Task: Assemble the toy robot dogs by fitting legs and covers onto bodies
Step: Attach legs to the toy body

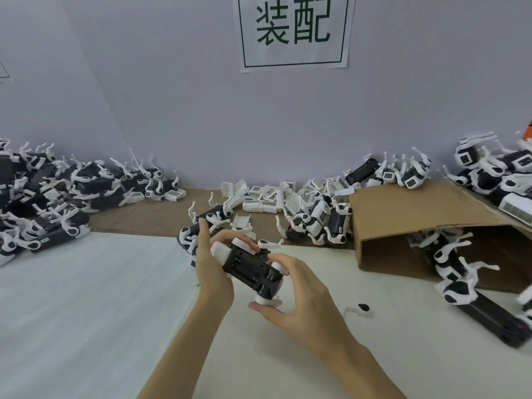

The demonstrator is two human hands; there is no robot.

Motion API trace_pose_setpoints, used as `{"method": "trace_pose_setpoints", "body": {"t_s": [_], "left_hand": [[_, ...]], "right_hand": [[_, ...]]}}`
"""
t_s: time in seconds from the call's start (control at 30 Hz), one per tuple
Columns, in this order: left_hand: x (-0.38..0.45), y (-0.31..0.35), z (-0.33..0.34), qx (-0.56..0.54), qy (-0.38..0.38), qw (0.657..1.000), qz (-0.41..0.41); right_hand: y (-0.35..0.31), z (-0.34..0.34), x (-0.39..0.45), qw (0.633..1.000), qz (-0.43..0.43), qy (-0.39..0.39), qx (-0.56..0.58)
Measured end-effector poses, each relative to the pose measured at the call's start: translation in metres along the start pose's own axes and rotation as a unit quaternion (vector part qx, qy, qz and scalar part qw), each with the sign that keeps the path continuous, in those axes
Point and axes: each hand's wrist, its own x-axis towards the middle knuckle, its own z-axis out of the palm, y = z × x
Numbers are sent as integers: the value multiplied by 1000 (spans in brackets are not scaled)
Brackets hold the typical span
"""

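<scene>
The left hand (211,272) is curled round the far end of a black toy dog body with round white joints (250,267), holding it up above the white tabletop (86,298); the right hand (299,298) cups the near end, with its thumb and fingers pinching the white joint at the bottom, and one thin white leg (269,243) sticks out from the body's far side.

Just behind the hands lies another black and white toy dog (213,218) with its legs in the air; a loose white leg with a black knob (359,310) lies on the tabletop near the right hand; a brown cardboard box on its side (403,226) sits to the right, with toy dogs spilling out of its open mouth; a big pile of black and white toy dogs (49,194) fills the left side; a heap of small white covers with printed labels (267,197) lies by the wall; more toy dogs (495,171) are stacked at the far right.

A white paper sign (293,33) on the wall reads "装配" in dark green.
</scene>
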Motion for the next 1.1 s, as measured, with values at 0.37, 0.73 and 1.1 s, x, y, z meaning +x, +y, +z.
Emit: {"method": "trace_pose_setpoints", "body": {"t_s": [0.37, 0.73, 1.1], "left_hand": [[0, -12, -3, 229, -130, 964, -33], [11, -10, -8, 87, 133, 981, -109], [17, -7, -16, 15, 206, 978, -15]], "right_hand": [[23, -8, 2, 953, 221, -2, 205], [30, 21, 29, 908, 318, 33, 270], [45, 50, 96, 869, 342, -72, 349]]}}
